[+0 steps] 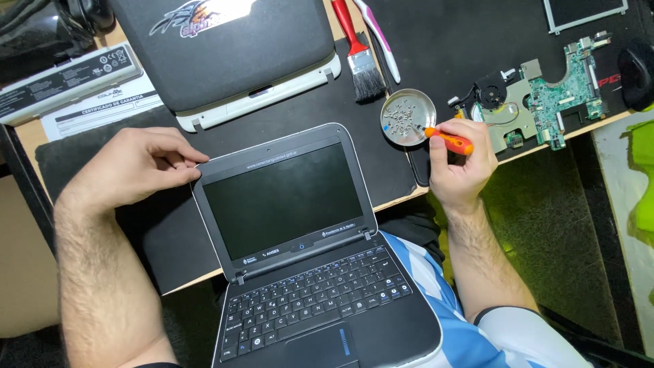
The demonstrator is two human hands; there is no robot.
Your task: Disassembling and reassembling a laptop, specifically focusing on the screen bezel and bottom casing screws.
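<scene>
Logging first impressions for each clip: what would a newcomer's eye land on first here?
The open small laptop in the centre, its dark screen steadied at the top left corner by the left hand. Next, the right hand holding an orange-handled screwdriver at a round metal dish of screws. A bare green circuit board lies at the upper right.

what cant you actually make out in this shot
Head view only:
- Screwdriver tip: hidden over the small metal dish, behind the right hand.
- Screws in the dish: too small to count.
- Laptop front edge: cut off by the bottom of the frame.
- Left hand fingertips: curled behind the screen corner.
- Circuit board parts: too small.
</scene>
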